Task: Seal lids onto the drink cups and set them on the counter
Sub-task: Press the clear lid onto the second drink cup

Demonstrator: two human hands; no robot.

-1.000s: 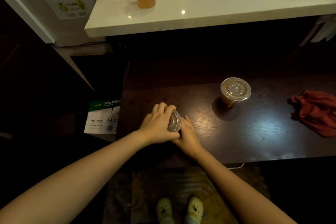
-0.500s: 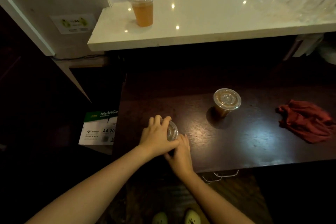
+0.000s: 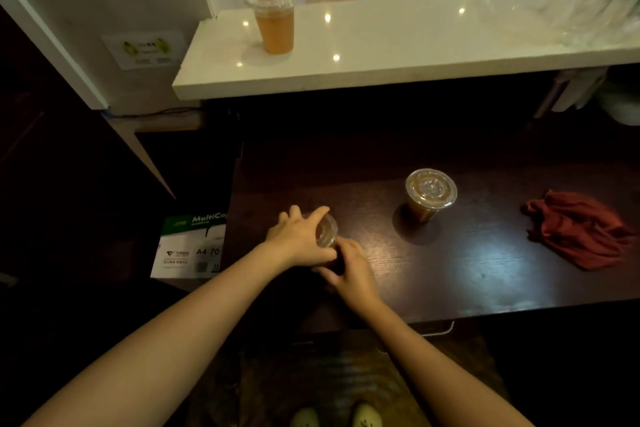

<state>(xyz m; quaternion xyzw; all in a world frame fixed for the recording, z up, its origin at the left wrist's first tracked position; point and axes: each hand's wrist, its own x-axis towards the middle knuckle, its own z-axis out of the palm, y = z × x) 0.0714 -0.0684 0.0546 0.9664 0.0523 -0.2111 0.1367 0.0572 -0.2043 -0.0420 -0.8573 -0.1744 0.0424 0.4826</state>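
A clear plastic drink cup (image 3: 326, 231) with a clear lid stands on the dark wooden table (image 3: 467, 263), near its front left corner. My left hand (image 3: 300, 240) lies over the lid with fingers curled around its rim. My right hand (image 3: 349, 269) grips the cup's side from the near right; most of the cup is hidden by both hands. A second lidded cup (image 3: 429, 194) of brown drink stands further right on the table. On the white counter (image 3: 398, 55) above stands a third lidded cup (image 3: 274, 21) of orange-brown drink.
A crumpled red cloth (image 3: 581, 230) lies at the table's right end. Clear glassware (image 3: 554, 7) fills the counter's right part. A box of A4 paper (image 3: 194, 246) sits on the floor left of the table. My shoes (image 3: 336, 416) show below.
The view has tilted up, showing more of the counter. My hands stay on the cup; my right hand has curled tighter around its side.
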